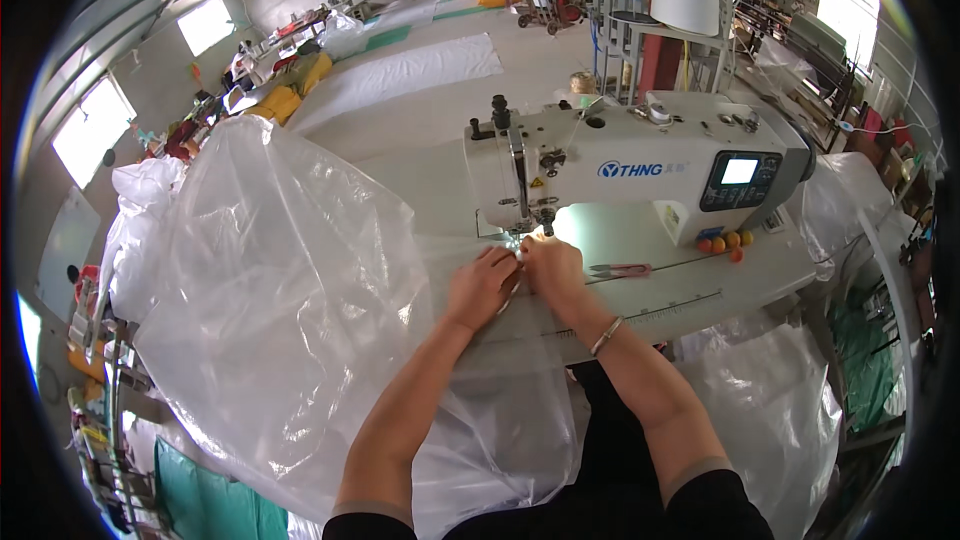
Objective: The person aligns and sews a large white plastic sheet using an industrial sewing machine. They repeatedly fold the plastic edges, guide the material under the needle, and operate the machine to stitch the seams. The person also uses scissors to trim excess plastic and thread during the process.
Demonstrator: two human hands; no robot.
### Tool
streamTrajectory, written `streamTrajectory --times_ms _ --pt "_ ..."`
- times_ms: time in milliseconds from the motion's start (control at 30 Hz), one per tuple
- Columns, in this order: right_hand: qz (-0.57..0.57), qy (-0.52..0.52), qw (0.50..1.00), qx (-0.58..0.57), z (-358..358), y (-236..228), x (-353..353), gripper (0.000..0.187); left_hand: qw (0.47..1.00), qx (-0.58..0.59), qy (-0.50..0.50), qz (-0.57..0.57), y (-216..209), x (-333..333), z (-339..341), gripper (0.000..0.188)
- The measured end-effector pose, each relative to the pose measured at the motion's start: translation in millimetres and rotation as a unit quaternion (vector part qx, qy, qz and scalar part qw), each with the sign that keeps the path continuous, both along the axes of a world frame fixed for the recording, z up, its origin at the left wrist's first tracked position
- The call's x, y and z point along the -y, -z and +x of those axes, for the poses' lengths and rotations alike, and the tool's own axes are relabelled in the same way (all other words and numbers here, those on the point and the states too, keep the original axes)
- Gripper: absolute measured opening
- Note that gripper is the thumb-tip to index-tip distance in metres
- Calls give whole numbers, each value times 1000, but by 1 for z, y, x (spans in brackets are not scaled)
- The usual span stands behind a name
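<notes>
A white industrial sewing machine (625,165) stands in front of me, its lamp lighting the work area under the head. Just before the presser foot and needle area (518,238), my two hands meet. My left hand (484,285) is closed, fingers curled on the edge of a large clear plastic sheet (290,250). Close beside it, my right hand (553,268) pinches the same edge by the needle. A narrow whitish strip (511,296) runs from between the hands toward me. The fingertips partly hide the edge. The sheet spreads left and hangs over the table's front.
Pink-handled thread snips (620,270) lie right of my right hand. Several small orange and yellow balls (725,242) sit by the machine's base. A ruler scale (670,308) marks the table's front. More plastic (765,400) hangs at right. A metal rack (655,40) stands behind the machine.
</notes>
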State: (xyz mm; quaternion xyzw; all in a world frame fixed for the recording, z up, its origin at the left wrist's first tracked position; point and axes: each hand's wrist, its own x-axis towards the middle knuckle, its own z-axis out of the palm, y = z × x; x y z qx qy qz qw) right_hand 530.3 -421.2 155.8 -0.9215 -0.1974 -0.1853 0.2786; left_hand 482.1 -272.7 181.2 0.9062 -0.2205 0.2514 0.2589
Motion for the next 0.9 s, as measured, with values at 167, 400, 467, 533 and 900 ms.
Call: streamTrajectory --times_ms 167,400,467,533,900 --pt "68 50 996 -40 -4 -2 5 10 992 -49 56 101 7 -12 1 33" --pt "-9 29 994 -108 1 -7 5 18 996 -71 20 43 10 -6 -1 35" --pt "13 36 993 -113 5 -6 6 20 995 -78 41 50 8 -7 2 35" --pt "31 41 991 -121 5 -6 5 20 993 -87 36 66 5 -7 0 33" --pt "20 25 998 -54 -29 2 -5 19 990 -111 -4 83 10 -7 -7 30"
